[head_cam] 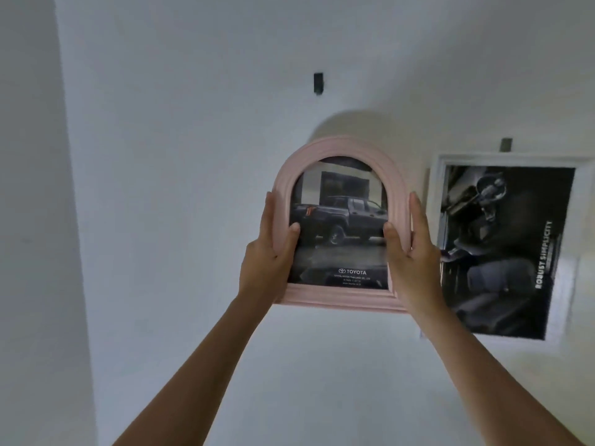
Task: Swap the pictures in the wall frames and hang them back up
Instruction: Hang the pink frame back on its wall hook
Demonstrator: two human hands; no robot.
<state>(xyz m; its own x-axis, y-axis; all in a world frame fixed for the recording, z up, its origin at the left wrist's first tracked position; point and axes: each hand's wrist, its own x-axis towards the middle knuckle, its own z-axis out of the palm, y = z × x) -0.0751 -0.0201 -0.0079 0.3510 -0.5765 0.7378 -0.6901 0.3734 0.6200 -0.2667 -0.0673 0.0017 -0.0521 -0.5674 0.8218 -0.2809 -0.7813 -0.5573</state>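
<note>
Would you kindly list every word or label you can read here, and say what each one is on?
"TOYOTA", beside a logo, on the truck picture in the pink arched frame.
Small lines below it: too blurred to read.
"ROBUST SIMPLICITY", set vertically, on the dark picture in the white frame.

arched frame (338, 149) left of hung frame (438, 175) — bare hook (318, 82) up-left

Both hands hold a pink arched frame (341, 146) by its sides, left hand (269, 252), right hand (410, 252), below a dark wall hook (318, 83). A white rectangular frame (502, 249) hangs just right.
</note>
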